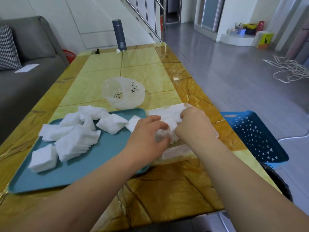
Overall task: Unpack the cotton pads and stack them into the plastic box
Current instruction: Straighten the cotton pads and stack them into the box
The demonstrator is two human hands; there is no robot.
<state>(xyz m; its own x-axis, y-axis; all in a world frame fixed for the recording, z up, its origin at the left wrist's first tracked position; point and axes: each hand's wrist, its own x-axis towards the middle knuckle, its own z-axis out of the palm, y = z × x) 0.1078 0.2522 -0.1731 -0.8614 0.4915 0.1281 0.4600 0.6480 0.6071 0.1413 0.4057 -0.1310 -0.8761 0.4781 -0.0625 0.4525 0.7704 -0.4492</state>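
Both hands meet over a clear plastic box that sits just right of a teal tray. My left hand and my right hand each grip a bunch of white cotton pads held between them above the box. Several loose piles of cotton pads lie scattered on the tray. The box's inside is mostly hidden by my hands. An empty, crumpled plastic bag with black print lies behind the tray.
The yellow marble-pattern table holds a dark flask at its far end. A blue perforated basket stands on the floor to the right. A grey sofa runs along the left. White cord lies on the floor.
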